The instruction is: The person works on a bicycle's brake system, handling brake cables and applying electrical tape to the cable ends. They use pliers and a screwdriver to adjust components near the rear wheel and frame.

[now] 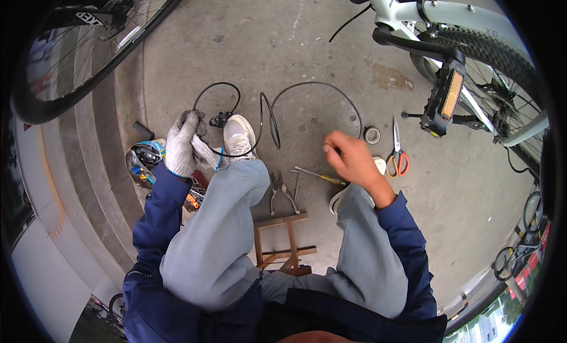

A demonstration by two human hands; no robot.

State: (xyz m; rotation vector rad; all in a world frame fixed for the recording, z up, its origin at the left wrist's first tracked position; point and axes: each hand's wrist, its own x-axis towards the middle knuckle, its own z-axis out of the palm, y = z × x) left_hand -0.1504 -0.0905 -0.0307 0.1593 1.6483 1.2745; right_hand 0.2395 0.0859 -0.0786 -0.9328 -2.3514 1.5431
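My left hand [184,143], in a grey work glove, is closed around one end of a black cable [313,85] near a small black brake part [220,118]. The cable loops across the concrete to my bare right hand [349,158], which pinches its other end between fingertips. I sit on a low wooden stool [284,241] with my white shoe [238,136] between the hands. Pliers [277,189] and a yellow-handled screwdriver [322,177] lie on the ground between my knees.
Orange-handled scissors [398,157] and a tape roll [372,134] lie right of my right hand. A white bicycle with a black pedal [446,98] stands at upper right. Another wheel [88,53] is at upper left. An open tool pouch [144,160] sits by my left hand.
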